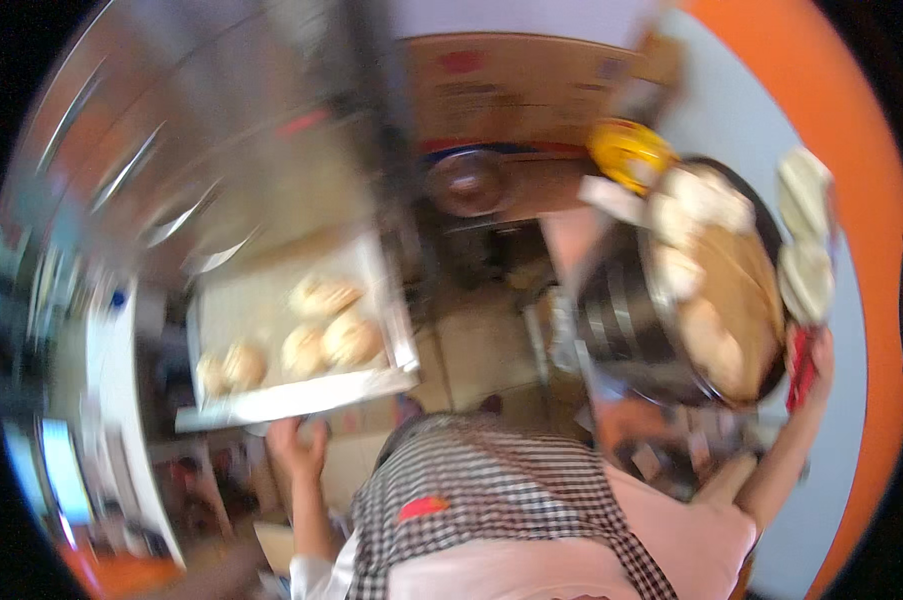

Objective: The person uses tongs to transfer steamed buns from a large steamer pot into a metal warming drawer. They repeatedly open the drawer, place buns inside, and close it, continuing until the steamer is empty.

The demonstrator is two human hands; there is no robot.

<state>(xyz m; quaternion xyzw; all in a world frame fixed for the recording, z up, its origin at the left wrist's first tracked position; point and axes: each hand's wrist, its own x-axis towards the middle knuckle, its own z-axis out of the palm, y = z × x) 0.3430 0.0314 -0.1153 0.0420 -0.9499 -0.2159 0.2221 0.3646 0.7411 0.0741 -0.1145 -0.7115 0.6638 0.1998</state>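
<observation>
At the near edge of a pulled-out metal drawer or tray (294, 401), my left hand (299, 446) has its thumb and fingers apart; whether it touches the edge is unclear. Several pale round buns or dough pieces (352, 339) lie inside. On the right, my right hand (815, 364) is at a red strip of cloth or handle (802, 367), its grip blurred. Beside it stands a large dark pot or bin (624, 315) holding pale pieces (710, 345) and something brown and flat (740, 300). Cream-coloured cloth or mitts (805, 240) hang above the red piece.
Stainless steel fronts with bar handles (125, 169) curve along the upper left. A cardboard box (526, 90) stands ahead, with a round clear lid or bowl (468, 182) before it. A yellow packet (630, 154) sits by the pot. Tiled floor (481, 352) shows between the drawer and pot.
</observation>
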